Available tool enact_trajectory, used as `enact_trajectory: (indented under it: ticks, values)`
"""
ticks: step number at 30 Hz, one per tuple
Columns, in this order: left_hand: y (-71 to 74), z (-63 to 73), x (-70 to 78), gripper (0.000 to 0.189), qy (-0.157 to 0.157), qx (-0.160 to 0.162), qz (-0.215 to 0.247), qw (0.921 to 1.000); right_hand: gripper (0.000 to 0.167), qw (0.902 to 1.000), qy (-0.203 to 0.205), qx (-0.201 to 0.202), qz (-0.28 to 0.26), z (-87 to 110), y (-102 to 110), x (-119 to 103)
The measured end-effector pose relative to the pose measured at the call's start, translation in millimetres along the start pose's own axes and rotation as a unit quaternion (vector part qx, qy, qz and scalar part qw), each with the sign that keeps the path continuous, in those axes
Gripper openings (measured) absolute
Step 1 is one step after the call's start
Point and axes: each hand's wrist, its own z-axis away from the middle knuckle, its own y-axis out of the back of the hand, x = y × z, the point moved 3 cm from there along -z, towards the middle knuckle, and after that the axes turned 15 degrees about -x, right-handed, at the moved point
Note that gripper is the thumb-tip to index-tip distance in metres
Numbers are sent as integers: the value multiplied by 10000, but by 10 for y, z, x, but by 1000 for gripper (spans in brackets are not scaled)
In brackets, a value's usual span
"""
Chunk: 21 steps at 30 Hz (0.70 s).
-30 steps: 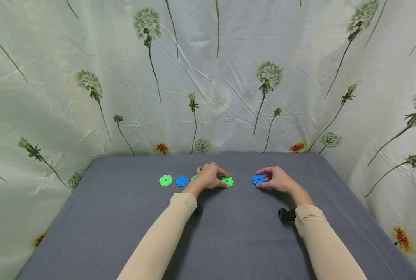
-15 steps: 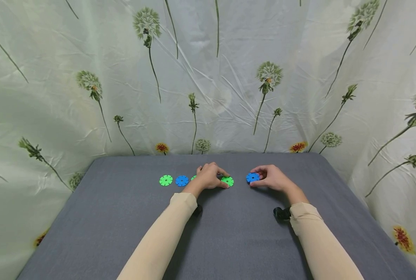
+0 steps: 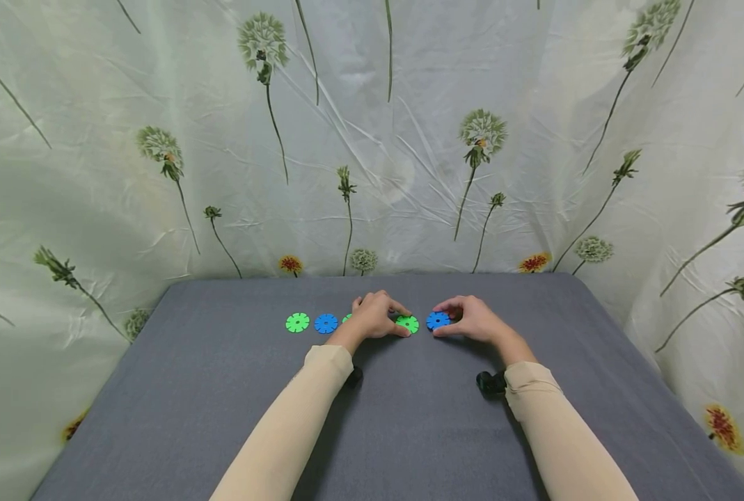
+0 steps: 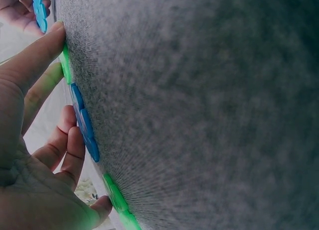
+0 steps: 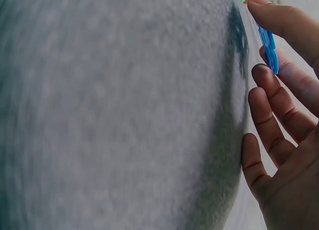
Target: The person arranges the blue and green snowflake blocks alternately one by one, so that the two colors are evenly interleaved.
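In the head view my left hand (image 3: 374,316) holds a green notched plastic disc (image 3: 407,324) by its edges between thumb and forefinger, flat on the cloth. My right hand (image 3: 475,322) pinches a blue notched disc (image 3: 438,320) just to the right of that green one, with a small gap between them. The right wrist view has this blue disc (image 5: 269,48) raised slightly off the cloth. Under my left hand, the left wrist view shows another blue disc (image 4: 84,123) lying next to the held green disc (image 4: 66,63), and a further green disc (image 4: 119,202) beyond it.
At the left end of the row lie a green disc (image 3: 297,322) and a blue disc (image 3: 326,323). Grey cloth (image 3: 397,431) covers the table. A flower-patterned curtain (image 3: 403,153) hangs behind its far edge. A black wrist device (image 3: 491,383) sits below the right wrist.
My right hand has moved left with the blue disc, bringing it close to the green disc. The left hand has stayed in place on the green disc.
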Motion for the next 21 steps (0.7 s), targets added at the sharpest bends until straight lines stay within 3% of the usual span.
enact_trajectory:
  ticks: [21]
  values:
    - [-2, -4, 3, 38, -41, 57, -5, 10000, 51, 9999, -77, -112, 32, -60, -78, -7]
